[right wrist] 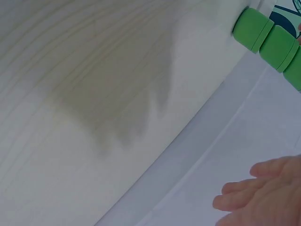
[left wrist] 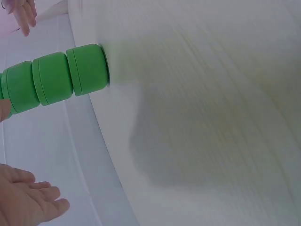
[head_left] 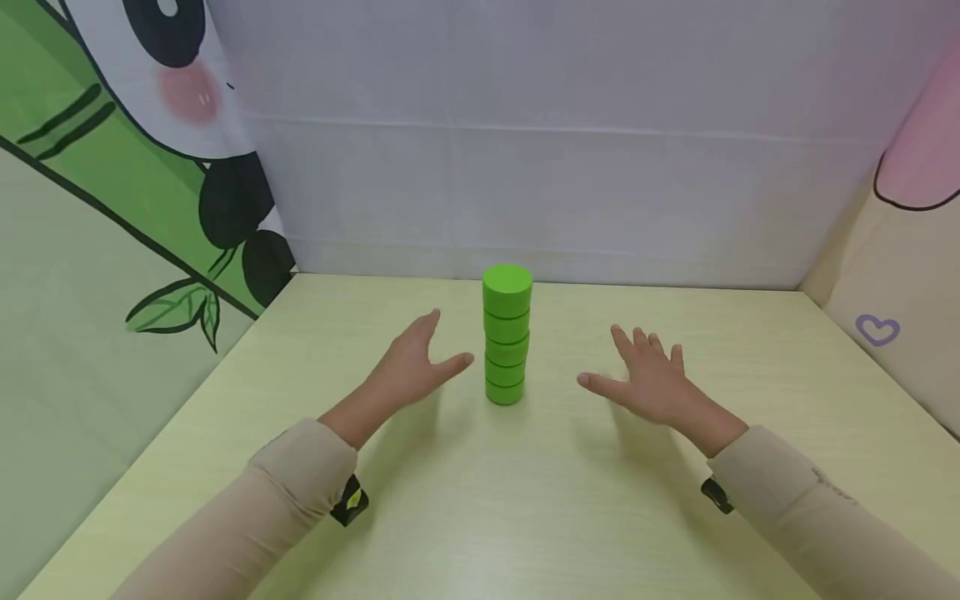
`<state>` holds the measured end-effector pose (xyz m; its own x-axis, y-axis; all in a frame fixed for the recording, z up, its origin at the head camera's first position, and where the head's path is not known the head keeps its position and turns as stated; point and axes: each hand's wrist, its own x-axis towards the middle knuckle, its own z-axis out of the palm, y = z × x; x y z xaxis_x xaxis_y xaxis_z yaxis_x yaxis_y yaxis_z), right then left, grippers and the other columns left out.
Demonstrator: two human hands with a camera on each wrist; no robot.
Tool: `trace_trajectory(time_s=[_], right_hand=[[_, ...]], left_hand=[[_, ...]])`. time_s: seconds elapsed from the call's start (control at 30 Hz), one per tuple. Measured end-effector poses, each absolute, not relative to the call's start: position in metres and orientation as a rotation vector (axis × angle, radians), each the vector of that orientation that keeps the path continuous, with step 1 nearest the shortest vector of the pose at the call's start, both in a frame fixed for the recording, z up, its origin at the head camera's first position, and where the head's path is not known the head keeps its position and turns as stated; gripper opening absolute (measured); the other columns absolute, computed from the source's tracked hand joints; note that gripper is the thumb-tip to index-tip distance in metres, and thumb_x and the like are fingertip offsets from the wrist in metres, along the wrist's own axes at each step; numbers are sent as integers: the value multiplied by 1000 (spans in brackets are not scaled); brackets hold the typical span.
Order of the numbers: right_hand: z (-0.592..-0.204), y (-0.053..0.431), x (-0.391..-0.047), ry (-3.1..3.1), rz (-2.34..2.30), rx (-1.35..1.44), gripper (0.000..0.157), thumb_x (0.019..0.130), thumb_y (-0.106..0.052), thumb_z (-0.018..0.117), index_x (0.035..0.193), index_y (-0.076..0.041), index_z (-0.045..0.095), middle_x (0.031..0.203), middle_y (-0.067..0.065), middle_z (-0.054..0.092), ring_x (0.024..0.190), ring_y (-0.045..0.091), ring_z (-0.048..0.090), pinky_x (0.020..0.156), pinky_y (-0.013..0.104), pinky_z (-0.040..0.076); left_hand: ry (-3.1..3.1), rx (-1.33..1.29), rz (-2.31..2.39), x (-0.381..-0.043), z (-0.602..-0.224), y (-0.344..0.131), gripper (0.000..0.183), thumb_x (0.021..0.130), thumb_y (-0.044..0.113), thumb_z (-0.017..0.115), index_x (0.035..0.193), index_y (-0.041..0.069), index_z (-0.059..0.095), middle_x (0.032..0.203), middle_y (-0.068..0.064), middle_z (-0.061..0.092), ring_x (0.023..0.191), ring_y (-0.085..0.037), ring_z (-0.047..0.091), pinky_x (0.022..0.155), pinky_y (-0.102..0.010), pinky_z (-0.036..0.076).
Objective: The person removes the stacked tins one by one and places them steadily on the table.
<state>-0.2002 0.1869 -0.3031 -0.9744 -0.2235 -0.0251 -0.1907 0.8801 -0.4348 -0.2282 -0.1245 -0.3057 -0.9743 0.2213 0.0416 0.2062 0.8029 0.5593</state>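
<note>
A pale cloth backdrop (head_left: 555,183) rises behind a light wood-grained table (head_left: 517,517), and over that table reach two arms in beige sleeves, the left sleeve (head_left: 247,508) and the right sleeve (head_left: 821,517). The left hand (head_left: 408,362) and the right hand (head_left: 648,379) are both spread, fingers loosely extended and thumbs turned inward, holding nothing. Between them a stack of green cylinders (head_left: 506,329) stands upright on the table, toward its far side; five tiers show, slightly out of line with one another. Neither hand touches it (the left thumb is the nearer, with a narrow gap left).

The step in hand looks like a poised one, hands flanking the stack without contact; whether they are coming in or drawing away, I cannot tell. Any next contact would call for a light, level touch from both sides, since the tiers seem merely set on each other and a nudge could topple them. Smallest of all, a dark wrist device (head_left: 350,502) shows beneath the left cuff.
</note>
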Motion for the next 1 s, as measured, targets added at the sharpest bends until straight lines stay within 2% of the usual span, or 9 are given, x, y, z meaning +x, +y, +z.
trace_trajectory(time_s=[0.13, 0.27, 0.43, 0.63, 1.0], right_hand=[[-300, 183, -201, 2977, -883, -299, 95, 86, -64, 47, 146, 3, 16, 150, 26, 16, 137, 47, 7, 110, 62, 2], [-297, 176, -203, 3012, -1010, -265, 87, 86, -62, 48, 144, -1, 26, 149, 21, 26, 137, 42, 19, 111, 57, 19], [-297, 166, -208, 3091, -1167, -341, 71, 89, -49, 54, 139, -2, 38, 142, 16, 40, 134, 34, 31, 108, 51, 30], [-298, 154, -211, 3105, -1333, -427, 60, 89, -41, 58, 135, -4, 45, 138, 13, 46, 131, 30, 38, 99, 49, 42], [-297, 136, -214, 3115, -1558, -520, 52, 88, -32, 62, 130, -3, 50, 133, 12, 52, 126, 27, 45, 104, 43, 38]], left_hand=[[2952, 365, 1163, -230, -304, -123, 79, 87, 41, 61, 146, 5, 24, 148, -16, 29, 134, -36, 30, 108, -49, 31], [2884, 338, 1361, -231, -305, -122, 71, 87, 36, 63, 145, 8, 31, 146, -12, 35, 129, -36, 39, 104, -45, 39], [2803, 295, 1575, -233, -310, -121, 64, 87, 30, 65, 141, 9, 39, 143, -9, 41, 128, -29, 43, 104, -38, 41], [2768, 290, 1701, -237, -314, -116, 58, 86, 25, 67, 137, 5, 44, 138, -12, 47, 126, -26, 46, 104, -34, 41], [2696, 298, 1829, -238, -317, -102, 54, 85, 21, 68, 133, 5, 49, 135, -13, 50, 124, -24, 49, 103, -32, 41]])
